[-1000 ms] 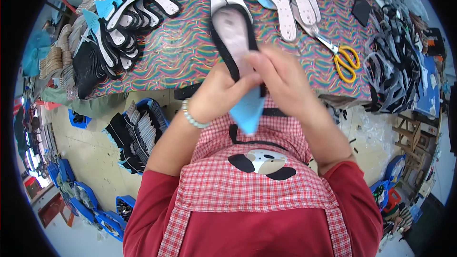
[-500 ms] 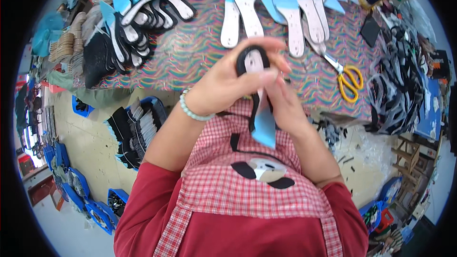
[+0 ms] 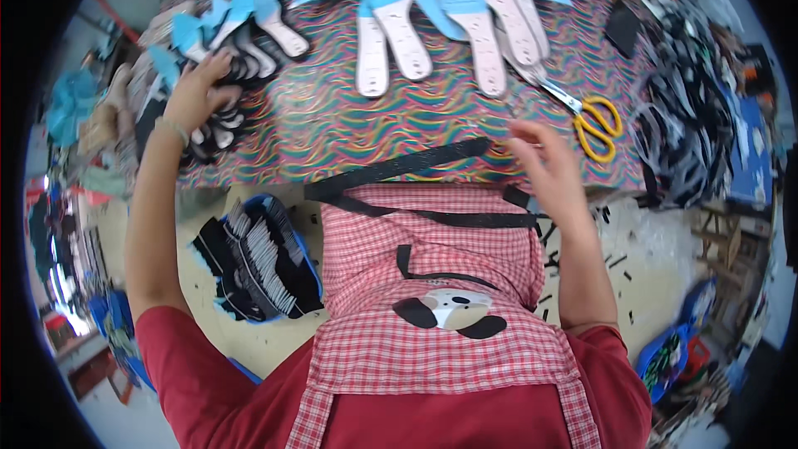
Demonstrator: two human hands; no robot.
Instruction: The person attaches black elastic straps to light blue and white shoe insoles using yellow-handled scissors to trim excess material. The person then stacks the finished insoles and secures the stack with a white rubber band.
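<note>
My left hand (image 3: 198,90) reaches out to the left and rests, fingers spread, on a stack of black, white and blue shoe insoles (image 3: 237,41) at the table's left end. My right hand (image 3: 544,160) hovers over the table's near edge with the fingers loosely apart and nothing in it. It is a little left of the yellow-handled scissors (image 3: 586,116). A row of pale insoles with blue backing (image 3: 465,12) lies across the far side of the table (image 3: 374,129), which has a wavy multicoloured cover.
A blue bin of black insole pieces (image 3: 262,262) stands on the floor under my left arm. Heaps of black cut parts (image 3: 690,133) fill the right end of the table. More bins and scraps sit on the floor at both sides.
Both hands held a black-and-white insole with a blue piece in front of my chest. Now the hands have parted; the left went to the stack at the left, the right is empty.
</note>
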